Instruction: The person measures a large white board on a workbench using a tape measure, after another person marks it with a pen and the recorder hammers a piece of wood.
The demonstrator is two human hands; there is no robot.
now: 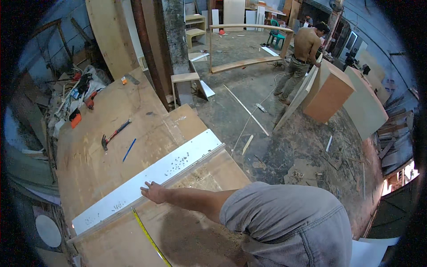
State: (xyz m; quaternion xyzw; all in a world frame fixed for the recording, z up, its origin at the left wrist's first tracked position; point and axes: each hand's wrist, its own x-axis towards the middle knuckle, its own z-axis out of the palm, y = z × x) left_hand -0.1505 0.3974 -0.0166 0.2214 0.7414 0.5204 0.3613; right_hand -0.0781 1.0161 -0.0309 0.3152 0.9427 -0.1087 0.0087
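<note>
A long white board (pixel 147 179) lies slantwise across the wooden worktable (pixel 91 167), with dark specks scattered on its face. My right hand (pixel 154 193) reaches across and rests at the board's near edge, fingers apart on the white surface. Along that same edge runs a narrow wooden strip (pixel 193 163). A yellow tape measure (pixel 147 232) stretches from just below my hand down to the lower edge of the picture, where its other end is out of sight. My left hand does not show.
On the worktable's far part lie a claw hammer (pixel 114 134) and a blue pencil-like stick (pixel 129 150). Clutter (pixel 84 91) heaps up past its left side. Right of centre, another person (pixel 302 55) stands by large panels (pixel 328 95). Wood strips (pixel 246 110) litter the floor.
</note>
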